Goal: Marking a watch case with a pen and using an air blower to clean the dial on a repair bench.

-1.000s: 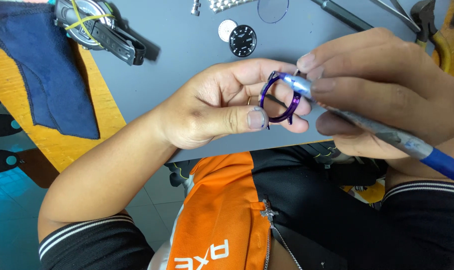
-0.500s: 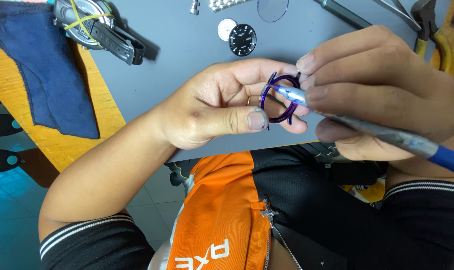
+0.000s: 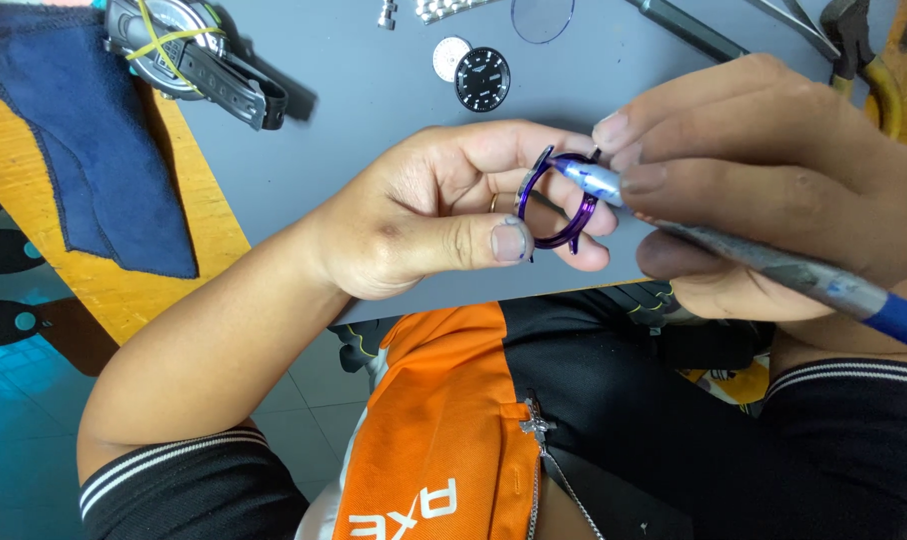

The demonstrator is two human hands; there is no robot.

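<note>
My left hand point(image 3: 444, 215) pinches a purple ring-shaped watch case point(image 3: 552, 205) between thumb and fingers, just above the front edge of the grey mat point(image 3: 374, 110). My right hand point(image 3: 774, 170) grips a thin tool with a grey shaft and a blue handle point(image 3: 774, 265). The tool's tip rests against the upper rim of the purple case, under my right fingertips.
A black watch dial point(image 3: 482, 79) and a small white disc point(image 3: 451, 57) lie on the mat behind my hands, with a clear round crystal point(image 3: 542, 15) further back. At the back left are a black wristwatch point(image 3: 189, 55) and a dark blue cloth point(image 3: 94, 140). Pliers point(image 3: 864, 45) lie at the back right.
The tool tip has slid slightly along the case rim and my right fingers have shifted a little. My left hand holds the case in much the same place.
</note>
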